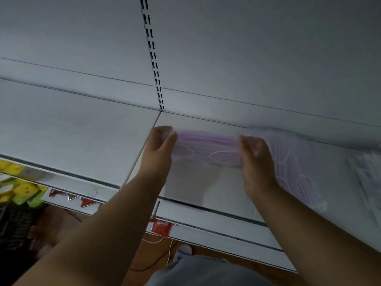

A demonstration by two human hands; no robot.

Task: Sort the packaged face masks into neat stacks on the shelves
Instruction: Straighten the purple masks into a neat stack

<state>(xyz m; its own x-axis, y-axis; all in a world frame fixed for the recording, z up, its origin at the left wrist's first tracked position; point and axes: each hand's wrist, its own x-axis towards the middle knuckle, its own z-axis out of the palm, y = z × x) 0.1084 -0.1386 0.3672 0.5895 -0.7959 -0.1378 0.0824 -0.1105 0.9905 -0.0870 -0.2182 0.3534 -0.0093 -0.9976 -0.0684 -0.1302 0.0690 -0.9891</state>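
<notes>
On shelf (pixel 206 124): left hand (pixel 159 145), right hand (pixel 254 155) grip purple mask pack (pixel 206 147).

A purple stack of clear-packaged face masks (pixel 206 148) sits on the white metal shelf (pixel 82 129); a second, paler packaged stack (pixel 292 162) lies at its three o'clock.

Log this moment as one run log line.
left hand: grips purple mask pack | right hand: grips same pack | pack: over shelf | beside: purple stack
</notes>
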